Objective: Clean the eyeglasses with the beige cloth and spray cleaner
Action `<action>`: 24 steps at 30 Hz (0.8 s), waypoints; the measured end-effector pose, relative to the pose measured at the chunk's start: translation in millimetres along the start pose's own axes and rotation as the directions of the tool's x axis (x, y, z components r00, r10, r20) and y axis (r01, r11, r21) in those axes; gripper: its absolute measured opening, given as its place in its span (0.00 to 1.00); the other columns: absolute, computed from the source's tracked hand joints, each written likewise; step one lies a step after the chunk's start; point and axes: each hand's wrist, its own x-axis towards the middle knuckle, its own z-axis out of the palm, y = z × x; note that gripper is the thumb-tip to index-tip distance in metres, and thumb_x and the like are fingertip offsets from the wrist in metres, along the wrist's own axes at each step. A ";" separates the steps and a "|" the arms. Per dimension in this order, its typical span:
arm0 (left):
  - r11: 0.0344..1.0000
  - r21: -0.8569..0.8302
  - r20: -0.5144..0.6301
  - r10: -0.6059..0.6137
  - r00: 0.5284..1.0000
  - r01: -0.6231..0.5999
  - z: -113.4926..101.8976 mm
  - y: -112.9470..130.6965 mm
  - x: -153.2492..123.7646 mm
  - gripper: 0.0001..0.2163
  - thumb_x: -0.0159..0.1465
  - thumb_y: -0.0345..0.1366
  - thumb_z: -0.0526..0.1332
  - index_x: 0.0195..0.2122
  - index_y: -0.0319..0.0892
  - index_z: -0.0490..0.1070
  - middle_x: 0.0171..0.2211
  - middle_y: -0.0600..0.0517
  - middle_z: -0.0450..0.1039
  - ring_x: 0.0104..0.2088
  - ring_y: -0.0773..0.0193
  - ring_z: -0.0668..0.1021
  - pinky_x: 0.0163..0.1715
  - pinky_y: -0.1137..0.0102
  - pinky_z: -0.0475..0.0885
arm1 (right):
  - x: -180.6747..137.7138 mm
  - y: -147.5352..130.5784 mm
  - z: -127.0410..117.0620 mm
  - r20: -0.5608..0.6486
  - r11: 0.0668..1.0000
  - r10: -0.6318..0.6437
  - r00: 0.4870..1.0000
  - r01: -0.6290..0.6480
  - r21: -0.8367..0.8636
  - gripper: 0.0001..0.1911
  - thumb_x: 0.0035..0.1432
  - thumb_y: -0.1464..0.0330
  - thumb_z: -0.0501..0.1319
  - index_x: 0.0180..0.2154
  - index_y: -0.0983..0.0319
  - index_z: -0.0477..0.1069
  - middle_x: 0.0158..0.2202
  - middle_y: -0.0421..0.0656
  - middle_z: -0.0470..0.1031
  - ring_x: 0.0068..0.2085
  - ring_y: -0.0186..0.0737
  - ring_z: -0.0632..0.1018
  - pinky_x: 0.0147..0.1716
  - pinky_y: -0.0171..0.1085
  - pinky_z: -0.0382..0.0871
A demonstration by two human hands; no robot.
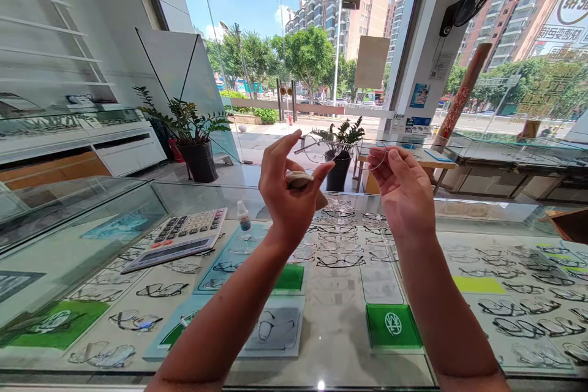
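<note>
Both my hands are raised above a glass display counter (340, 331), holding up a thin-rimmed pair of glasses (342, 151) towards the window. My left hand (289, 187) pinches the left lens rim between thumb and fingers, and a folded beige cloth (298, 180) is tucked in its palm. My right hand (402, 187) grips the right side of the frame with its fingers closed. The clear lenses show the potted plant behind them.
Under the counter glass lie several rows of glasses and green tags (392, 324). A calculator (184, 236) and a small dropper bottle (243, 217) sit on the counter at left. Potted plants (195, 135) stand on the floor beyond, by the shop window.
</note>
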 end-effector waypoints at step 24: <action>0.956 -0.273 -0.011 -0.112 0.994 0.105 -2.4 25.1 6.9 0.26 0.61 0.42 0.79 0.58 0.48 0.72 0.49 0.48 0.84 0.40 0.63 0.85 0.27 0.72 0.71 | 6.0 16.1 -7.2 0.011 0.998 0.003 1.000 -0.002 -0.063 0.13 0.68 0.52 0.66 0.45 0.53 0.77 0.49 0.46 0.84 0.52 0.48 0.84 0.55 0.53 0.80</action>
